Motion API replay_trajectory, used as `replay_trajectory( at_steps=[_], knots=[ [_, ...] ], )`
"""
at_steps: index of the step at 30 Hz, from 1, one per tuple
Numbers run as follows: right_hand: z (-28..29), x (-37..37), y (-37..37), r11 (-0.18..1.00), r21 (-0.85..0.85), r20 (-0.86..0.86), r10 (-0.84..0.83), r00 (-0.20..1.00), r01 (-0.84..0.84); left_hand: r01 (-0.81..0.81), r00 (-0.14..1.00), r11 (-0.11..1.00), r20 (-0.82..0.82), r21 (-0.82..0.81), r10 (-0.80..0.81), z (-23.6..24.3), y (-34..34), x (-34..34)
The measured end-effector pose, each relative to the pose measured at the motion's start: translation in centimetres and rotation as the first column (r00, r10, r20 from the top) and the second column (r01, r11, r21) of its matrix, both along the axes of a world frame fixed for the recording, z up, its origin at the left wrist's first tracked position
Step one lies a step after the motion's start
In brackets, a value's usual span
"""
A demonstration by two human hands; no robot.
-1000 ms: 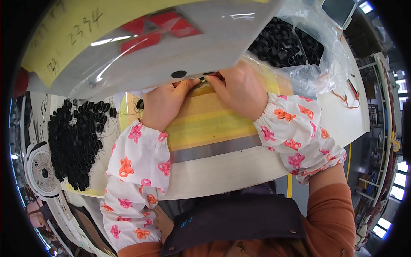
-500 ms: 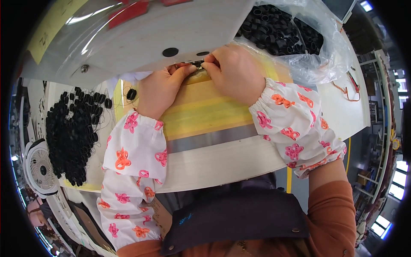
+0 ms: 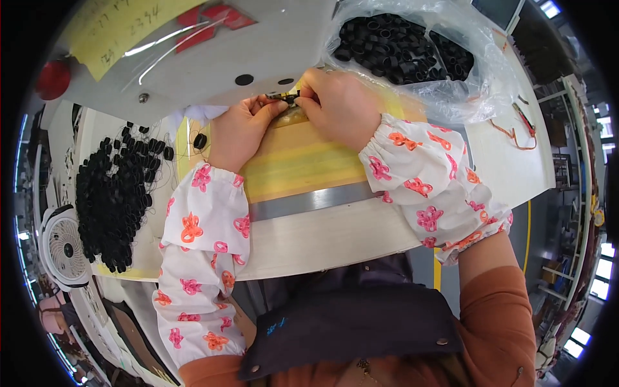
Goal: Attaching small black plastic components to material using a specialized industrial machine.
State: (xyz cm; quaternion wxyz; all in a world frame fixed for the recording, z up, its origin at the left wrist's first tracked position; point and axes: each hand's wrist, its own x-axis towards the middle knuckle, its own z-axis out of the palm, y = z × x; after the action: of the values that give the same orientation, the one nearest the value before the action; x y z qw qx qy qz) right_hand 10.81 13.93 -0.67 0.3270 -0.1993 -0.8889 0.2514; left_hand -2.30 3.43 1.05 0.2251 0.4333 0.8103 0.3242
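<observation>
Beneath the grey-white head of a sewing machine (image 3: 284,55), my two hands meet at a small black band (image 3: 291,99), probably a loop of elastic. My left hand (image 3: 240,130) pinches its left side between thumb and fingers. From the right, my right hand (image 3: 343,103) grips the other side with bent fingers. Much of the band is covered by the fingertips and the machine parts. Under both hands lies a work plate covered with yellow tape (image 3: 309,158). A single black loop (image 3: 200,140) rests just left of my left wrist.
A large heap of black loops with trailing threads (image 3: 113,206) covers the table's left side. At the back right, an open clear plastic bag (image 3: 493,80) holds many black loops (image 3: 387,51). Thread snips (image 3: 525,119) with an orange cord lie at right. A white fan (image 3: 64,248) stands beyond the left edge.
The view has shifted slightly, showing more of the machine's left side and the bag. Both hands stay close together at the black band, with the right fingers slightly raised.
</observation>
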Motion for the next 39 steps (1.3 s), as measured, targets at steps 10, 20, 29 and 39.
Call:
replay_trajectory(
  at_steps=[10, 20, 29, 39],
  knots=[
    [1.1, 0.9, 0.6, 0.99, 0.142, -0.115, 0.017, 0.993, -0.001, 0.182, 0.909, 0.96, -0.41, 0.212, -0.082, 0.1, -2.8, 1.2],
    [0.6, 1.9, 5.5, 0.881, 0.441, -0.087, -0.15, 0.985, 0.173, -0.149, 0.919, 0.908, -0.284, 0.392, 0.273, -1.2, -7.4, -5.5],
    [2.2, 1.6, 3.7, 0.913, 0.368, -0.155, -0.127, 0.98, 0.177, 0.278, 0.794, 0.873, -0.607, 0.4, 0.026, -0.4, -2.8, 0.7],
    [1.4, 2.7, 6.2, 0.961, 0.125, -0.016, -0.245, 0.969, 0.245, 0.128, 0.936, 0.932, -0.351, 0.34, -0.001, -1.3, -0.7, 0.8]
  ],
)
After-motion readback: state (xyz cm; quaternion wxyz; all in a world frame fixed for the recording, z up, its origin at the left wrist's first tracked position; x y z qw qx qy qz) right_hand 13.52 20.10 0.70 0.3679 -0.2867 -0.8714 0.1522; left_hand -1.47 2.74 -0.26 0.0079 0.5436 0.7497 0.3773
